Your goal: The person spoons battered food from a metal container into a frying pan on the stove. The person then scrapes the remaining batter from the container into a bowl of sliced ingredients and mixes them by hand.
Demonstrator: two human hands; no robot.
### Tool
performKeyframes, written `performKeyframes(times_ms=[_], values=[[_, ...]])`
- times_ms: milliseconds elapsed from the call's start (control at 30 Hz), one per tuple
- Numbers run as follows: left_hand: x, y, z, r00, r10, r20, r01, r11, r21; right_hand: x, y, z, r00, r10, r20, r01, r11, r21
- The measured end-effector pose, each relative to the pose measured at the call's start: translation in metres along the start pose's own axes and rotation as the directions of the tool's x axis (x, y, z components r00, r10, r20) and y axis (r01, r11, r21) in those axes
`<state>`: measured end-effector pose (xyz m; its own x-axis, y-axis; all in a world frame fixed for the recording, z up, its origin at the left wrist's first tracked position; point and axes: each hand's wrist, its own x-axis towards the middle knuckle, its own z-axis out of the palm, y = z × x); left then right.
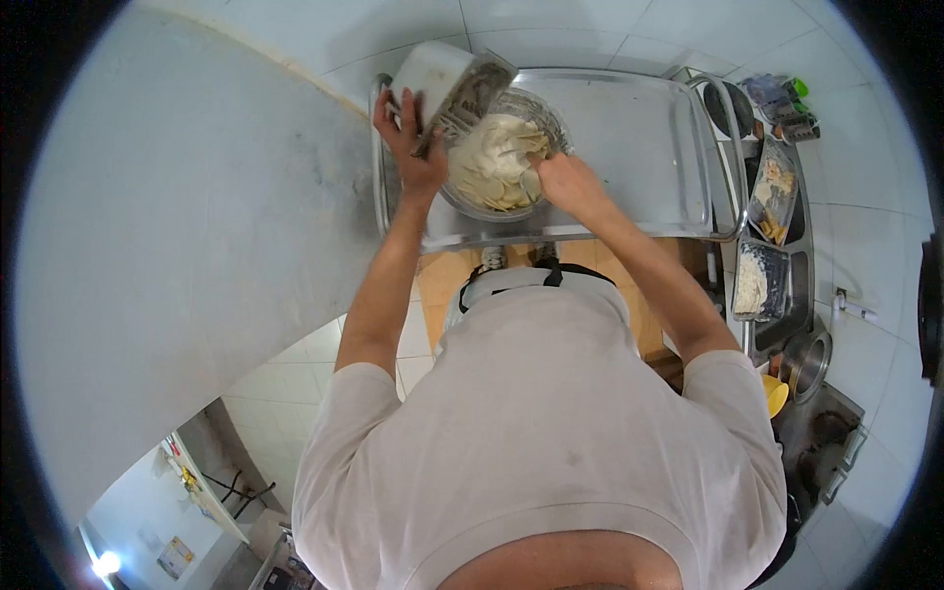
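Note:
My left hand grips a rectangular metal pan by its side. The pan is tipped up on edge, its smeared inside turned toward a round metal bowl. Pale flat slices lie in the bowl, with a heap of white, floury-looking stuff over them. At the bowl's right side, my right hand reaches in over the rim with its fingers closed. A small rounded shape shows by these fingertips; whether the hand holds it I cannot make out.
The bowl stands on a metal trolley top with raised rails. To the right, a tray of food pieces and a tray of white stuff sit by a sink. A metal pot is nearer. A large grey panel borders the left.

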<state>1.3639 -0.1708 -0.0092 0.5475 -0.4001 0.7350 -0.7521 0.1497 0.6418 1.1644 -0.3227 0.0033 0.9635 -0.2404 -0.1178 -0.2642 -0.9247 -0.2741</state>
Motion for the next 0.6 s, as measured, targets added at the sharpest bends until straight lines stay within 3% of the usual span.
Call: performKeyframes(times_ms=[67, 167, 267, 367, 500, 600], values=[[0.004, -0.002, -0.008, 0.997, -0.011, -0.074, 0.018, 0.996, 0.088, 0.006, 0.001, 0.012, 0.999, 0.033, 0.041, -0.031, 0.998, -0.045], [-0.005, -0.016, -0.018, 0.962, -0.254, -0.104, 0.244, 0.965, -0.101, 0.011, 0.003, 0.037, 0.995, 0.097, -0.008, -0.097, 0.995, -0.012], [-0.001, 0.011, -0.026, 0.872, -0.471, -0.135, 0.475, 0.88, -0.002, 0.011, 0.018, 0.054, 0.992, 0.127, -0.019, -0.128, 0.99, -0.061], [-0.01, -0.001, -0.037, 0.797, -0.579, -0.171, 0.586, 0.81, -0.009, 0.017, 0.023, 0.064, 0.972, 0.233, -0.031, -0.235, 0.966, -0.104], [-0.02, -0.008, -0.05, 0.759, -0.619, -0.204, 0.599, 0.786, -0.155, 0.016, 0.021, 0.062, 0.95, 0.278, -0.143, -0.293, 0.951, -0.097], [-0.024, -0.006, -0.055, 0.742, -0.651, -0.162, 0.638, 0.759, -0.132, 0.021, 0.02, 0.059, 0.961, 0.277, -0.001, -0.275, 0.955, -0.112]])
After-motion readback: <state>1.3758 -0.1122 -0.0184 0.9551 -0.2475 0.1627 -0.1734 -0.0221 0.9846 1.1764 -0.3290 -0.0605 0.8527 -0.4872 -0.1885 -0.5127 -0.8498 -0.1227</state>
